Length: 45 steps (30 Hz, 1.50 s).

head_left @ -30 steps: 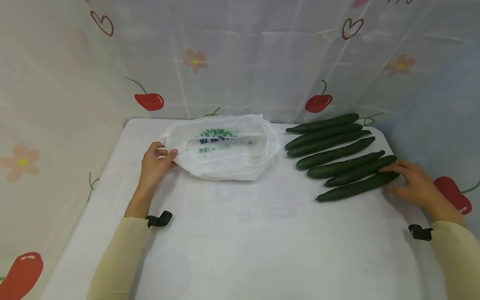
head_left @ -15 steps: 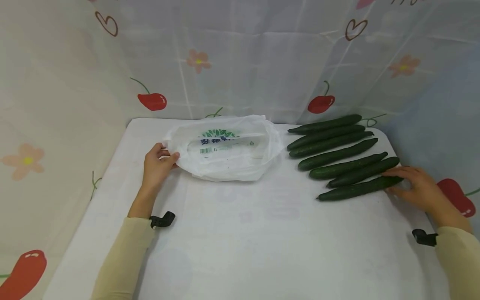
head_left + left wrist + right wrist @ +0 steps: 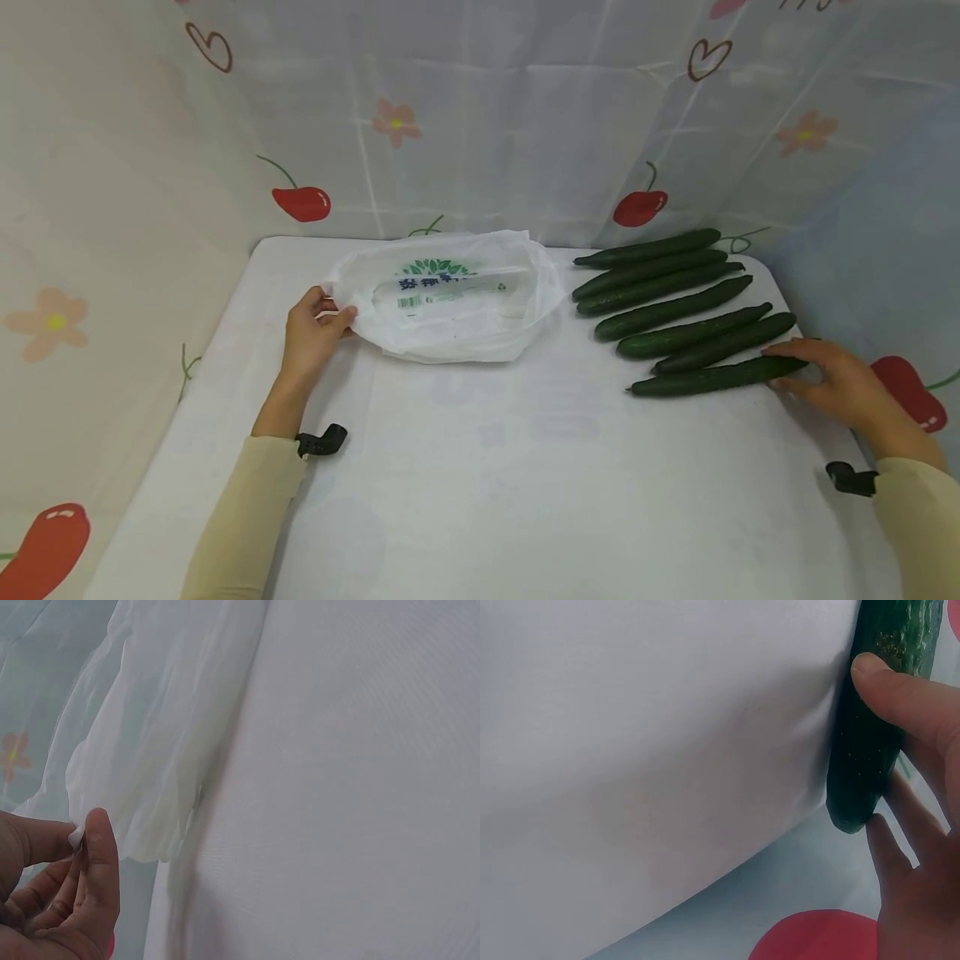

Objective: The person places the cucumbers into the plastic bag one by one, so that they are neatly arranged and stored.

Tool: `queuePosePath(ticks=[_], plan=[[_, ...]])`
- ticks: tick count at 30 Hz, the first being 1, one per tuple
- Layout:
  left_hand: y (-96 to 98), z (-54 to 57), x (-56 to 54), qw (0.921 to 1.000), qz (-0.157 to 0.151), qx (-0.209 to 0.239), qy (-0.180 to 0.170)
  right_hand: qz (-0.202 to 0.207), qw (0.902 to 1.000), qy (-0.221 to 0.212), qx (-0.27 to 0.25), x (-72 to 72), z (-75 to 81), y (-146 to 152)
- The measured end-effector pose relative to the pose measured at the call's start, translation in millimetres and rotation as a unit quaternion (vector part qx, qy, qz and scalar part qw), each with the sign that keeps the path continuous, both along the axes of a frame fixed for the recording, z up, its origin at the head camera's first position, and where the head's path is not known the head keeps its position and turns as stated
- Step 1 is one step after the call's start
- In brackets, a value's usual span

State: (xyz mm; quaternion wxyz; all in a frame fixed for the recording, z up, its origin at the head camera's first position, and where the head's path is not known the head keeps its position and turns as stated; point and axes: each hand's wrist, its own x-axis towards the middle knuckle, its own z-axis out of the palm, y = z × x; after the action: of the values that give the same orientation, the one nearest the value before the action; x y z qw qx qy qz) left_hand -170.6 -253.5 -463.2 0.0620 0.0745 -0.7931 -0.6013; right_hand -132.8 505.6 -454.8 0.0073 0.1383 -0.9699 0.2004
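A white plastic bag (image 3: 457, 325) with green leaf print lies at the back of the table, its left edge pinched between thumb and forefinger of my left hand (image 3: 311, 333). In the left wrist view the bag (image 3: 150, 750) hangs in thin folds from that pinch. My right hand (image 3: 840, 379) grips the right end of the nearest dark green cucumber (image 3: 705, 380). The right wrist view has the thumb on one side of this cucumber (image 3: 862, 750) and fingers on the other. Several more cucumbers (image 3: 675, 312) lie side by side behind it, to the right of the bag.
A white cloth covers the table (image 3: 510, 500). Behind it hangs a curtain (image 3: 480, 125) printed with cherries, flowers and hearts. Similar printed sheets stand along the left and right sides. A black wrist camera (image 3: 322, 440) sits on the left wrist, another (image 3: 851, 479) on the right.
The nearest cucumber has shifted slightly, its left tip moving up and left, and a wider gap shows between it and the cucumber behind. My left hand and the bag stay put.
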Motion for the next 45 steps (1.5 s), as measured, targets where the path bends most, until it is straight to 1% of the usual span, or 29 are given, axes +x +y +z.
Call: queuePosePath(ticks=[3, 8, 18, 23, 26, 31, 35, 38, 42, 45], plan=[[0.4, 0.5, 0.5, 1.0000, 0.003, -0.002, 0.004, -0.007, 0.9999, -0.015, 0.005, 3.9, 0.3, 0.5], [0.0, 0.4, 1.2, 1.0000, 0.007, -0.002, 0.006, -0.005, 0.9999, 0.002, 0.016, 7.8, -0.7, -0.8], [1.1, -0.6, 1.2, 0.9999, 0.004, -0.004, 0.009, -0.004, 0.9996, 0.027, 0.006, 16.4, -3.2, -4.9], [0.4, -2.3, 0.8, 1.0000, 0.003, -0.004, 0.007, -0.004, 0.9997, 0.024, -0.004, 20.7, -4.4, -10.1], [0.1, -2.5, 0.6, 1.0000, 0.002, -0.001, 0.006, -0.004, 0.9998, 0.022, 0.001, 24.2, -3.6, -14.2], [0.0, -2.5, 0.4, 1.0000, 0.000, 0.004, 0.001, -0.010, 0.9989, 0.044, -0.008, 28.7, -4.6, -22.9], [-0.1, -3.4, 0.6, 1.0000, 0.000, 0.000, 0.000, 0.000, 0.9972, 0.063, -0.040, 31.1, -7.6, -28.6], [-0.5, -4.4, 0.6, 1.0000, 0.001, 0.000, 0.001, 0.002, 0.9960, 0.072, -0.053, 32.1, -9.4, -31.2], [-0.9, -4.9, 0.2, 1.0000, 0.000, 0.004, 0.004, -0.010, 0.9959, 0.074, -0.053, 34.0, -10.9, -33.8], [-0.7, -4.5, -0.5, 0.9999, -0.002, 0.008, 0.007, -0.007, 0.9946, 0.088, -0.055, 33.6, -12.0, -36.8]])
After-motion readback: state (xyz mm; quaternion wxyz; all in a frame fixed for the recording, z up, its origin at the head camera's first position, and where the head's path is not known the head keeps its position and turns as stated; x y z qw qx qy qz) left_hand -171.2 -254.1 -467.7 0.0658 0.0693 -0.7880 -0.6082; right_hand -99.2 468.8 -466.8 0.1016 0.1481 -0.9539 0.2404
